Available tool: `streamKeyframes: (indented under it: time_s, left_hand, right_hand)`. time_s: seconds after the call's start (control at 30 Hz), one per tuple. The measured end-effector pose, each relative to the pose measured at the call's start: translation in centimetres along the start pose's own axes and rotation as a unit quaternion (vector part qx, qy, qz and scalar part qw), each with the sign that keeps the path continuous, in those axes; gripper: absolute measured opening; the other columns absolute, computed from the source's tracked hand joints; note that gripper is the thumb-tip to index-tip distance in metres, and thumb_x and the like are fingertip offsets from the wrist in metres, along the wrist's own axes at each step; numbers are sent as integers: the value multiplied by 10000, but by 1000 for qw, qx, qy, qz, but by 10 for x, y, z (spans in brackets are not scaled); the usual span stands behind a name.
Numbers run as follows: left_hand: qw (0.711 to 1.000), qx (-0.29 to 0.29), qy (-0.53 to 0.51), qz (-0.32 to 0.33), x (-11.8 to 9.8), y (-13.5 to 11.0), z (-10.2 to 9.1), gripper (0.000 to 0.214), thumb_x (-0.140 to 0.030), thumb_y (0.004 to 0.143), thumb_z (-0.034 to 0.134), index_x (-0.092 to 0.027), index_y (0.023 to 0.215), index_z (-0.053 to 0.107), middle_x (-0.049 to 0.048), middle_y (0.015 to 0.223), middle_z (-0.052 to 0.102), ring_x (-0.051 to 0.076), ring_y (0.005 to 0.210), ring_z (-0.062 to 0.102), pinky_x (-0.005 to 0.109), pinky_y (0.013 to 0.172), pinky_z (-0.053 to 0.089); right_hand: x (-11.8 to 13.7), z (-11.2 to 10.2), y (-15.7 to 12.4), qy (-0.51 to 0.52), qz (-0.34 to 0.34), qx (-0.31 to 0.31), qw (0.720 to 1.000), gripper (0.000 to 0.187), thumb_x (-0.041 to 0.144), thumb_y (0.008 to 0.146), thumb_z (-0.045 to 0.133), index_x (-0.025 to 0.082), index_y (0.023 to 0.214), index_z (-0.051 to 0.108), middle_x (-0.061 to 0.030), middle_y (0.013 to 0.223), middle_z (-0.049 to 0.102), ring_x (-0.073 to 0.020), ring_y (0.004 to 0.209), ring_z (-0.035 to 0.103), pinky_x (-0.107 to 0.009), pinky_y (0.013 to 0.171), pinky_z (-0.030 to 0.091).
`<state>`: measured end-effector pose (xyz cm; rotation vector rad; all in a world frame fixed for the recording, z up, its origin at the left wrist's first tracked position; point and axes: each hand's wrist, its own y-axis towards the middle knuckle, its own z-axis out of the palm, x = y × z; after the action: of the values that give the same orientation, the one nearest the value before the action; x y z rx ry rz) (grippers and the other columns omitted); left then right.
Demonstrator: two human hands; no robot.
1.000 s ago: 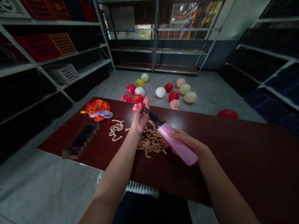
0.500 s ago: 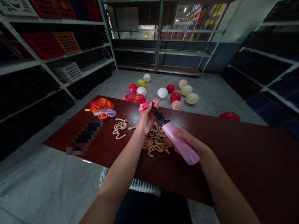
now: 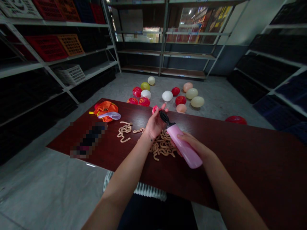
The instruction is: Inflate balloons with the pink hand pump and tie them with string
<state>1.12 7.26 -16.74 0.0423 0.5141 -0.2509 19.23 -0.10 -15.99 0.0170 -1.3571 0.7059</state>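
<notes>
My right hand (image 3: 195, 145) is wrapped round the pink barrel of a balloon pump (image 3: 183, 148), which slants with its black top toward my left hand. Closed on a small, limp pinkish-red balloon (image 3: 155, 110), my left hand (image 3: 155, 125) is right beside the pump's black end; its farther fingers stick out beyond. Whether the balloon sits on the nozzle is hidden by the hand. Below the hands lies a pile of tan, curly strands (image 3: 163, 147), partly covered by the left wrist. A smaller bunch of such strands (image 3: 124, 131) rests to the left.
Limp orange balloons (image 3: 105, 110) and a pale purple one (image 3: 112, 115) lie on the dark brown table (image 3: 240, 159), near a blurred-out dark object (image 3: 90, 140). Inflated balloons (image 3: 167, 95) are scattered on the floor behind. Shelves with crates (image 3: 46, 48) stand around.
The left hand and balloon have shifted slightly right, nearer the pump, and less of the balloon shows. The pump has tilted a little more upright. The whole view has moved slightly.
</notes>
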Motion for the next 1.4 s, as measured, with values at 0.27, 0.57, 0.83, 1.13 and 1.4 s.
streamKeyframes:
  time_s: [0.27,0.57,0.83,1.13,1.4]
  left_hand:
    - [999,11,44,-15,3,-3,6,337,-409,997,449,-237,1131,706,46,990,717,111,862,653,198,749,524]
    - [993,20,110,-22,-18,-5,3,284,-440,946,533,-198,958,681,62,1226,681,187,1073,644,225,737,512]
    - [989,38,144,-11,-9,-4,-1,285,-467,889,625,-193,931,690,85,1167,702,187,985,668,221,674,516]
    - [979,34,200,-26,-17,-1,-7,269,-352,894,627,-141,1032,721,107,1033,730,172,928,681,223,740,494]
    - [992,58,-45,-99,-25,-10,10,279,-281,939,518,-67,1043,663,-49,512,467,109,524,541,291,699,544]
  right_hand:
    - [2,6,-5,37,5,21,999,527,463,820,642,214,1265,512,-18,792,676,-114,495,599,-211,403,488]
    - [5,9,-6,46,-3,49,998,553,462,818,632,202,1290,507,-24,787,664,-108,487,586,-201,400,475]
    - [2,6,-8,85,-11,89,992,524,484,843,580,179,1266,536,-16,757,639,-104,472,567,-203,393,461]
    - [0,13,-3,-12,-3,-23,1000,527,471,773,692,205,1198,530,-5,749,668,-118,484,595,-223,404,486]
    - [-1,15,2,-64,9,-21,998,502,485,737,733,217,1120,551,15,743,663,-116,508,597,-237,430,491]
